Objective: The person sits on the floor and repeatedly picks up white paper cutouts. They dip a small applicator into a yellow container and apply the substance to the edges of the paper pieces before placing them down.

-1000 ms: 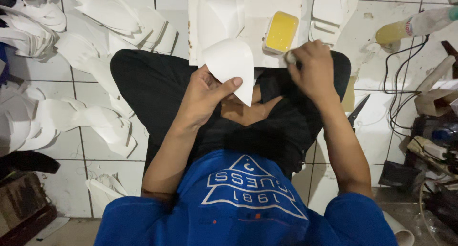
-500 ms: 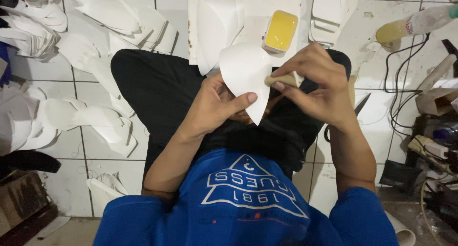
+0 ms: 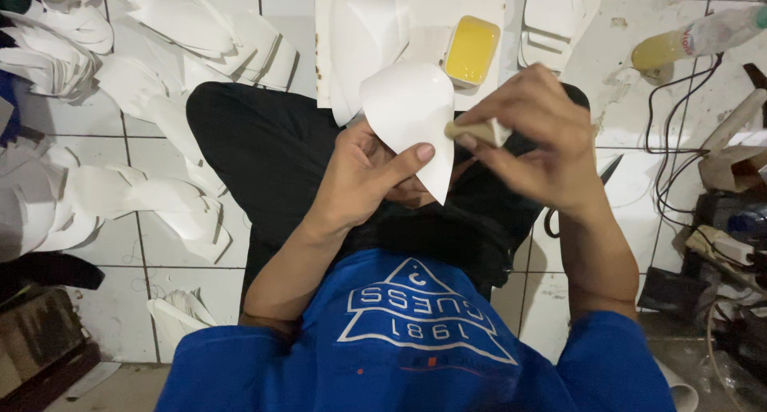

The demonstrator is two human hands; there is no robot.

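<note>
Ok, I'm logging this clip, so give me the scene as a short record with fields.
left hand: holds a white curved sheet piece, thumb on its face
right hand: grips a small tan applicator at the piece's edge
yellow tub: open, on a white board
floor: white tiles, more white pieces scattered at left

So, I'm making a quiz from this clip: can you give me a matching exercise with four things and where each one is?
Things:
1. white cut piece
2. small brush
3. yellow tub
4. plastic bottle

Places:
A. on the white board, ahead of the knees
B. lying on the tiles, far right
C. in the left hand
D. in the right hand

Pairs: 1-C, 2-D, 3-A, 4-B
</note>
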